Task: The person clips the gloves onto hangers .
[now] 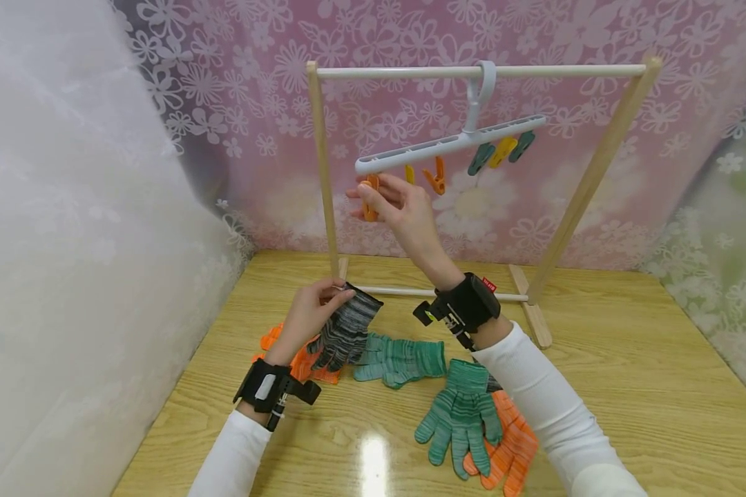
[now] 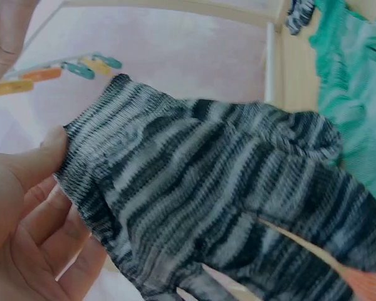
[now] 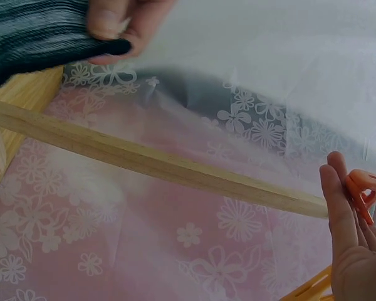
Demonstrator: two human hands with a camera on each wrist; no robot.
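My left hand pinches the cuff of a black-and-grey striped knit glove, whose fingers hang down over the gloves on the table. In the left wrist view the thumb lies on the cuff's near side. Higher up, my right hand pinches an orange clothespin under the left end of a light grey hanger. The right wrist view shows this clothespin at its edge, between thumb and fingers. Whether its tips are apart cannot be made out. The glove is below the clothespin and apart from it.
The hanger hooks over a white rod on a wooden-legged stand. More clothespins, including an orange one and a yellow one, hang from it. Green gloves and orange gloves lie on the wooden table.
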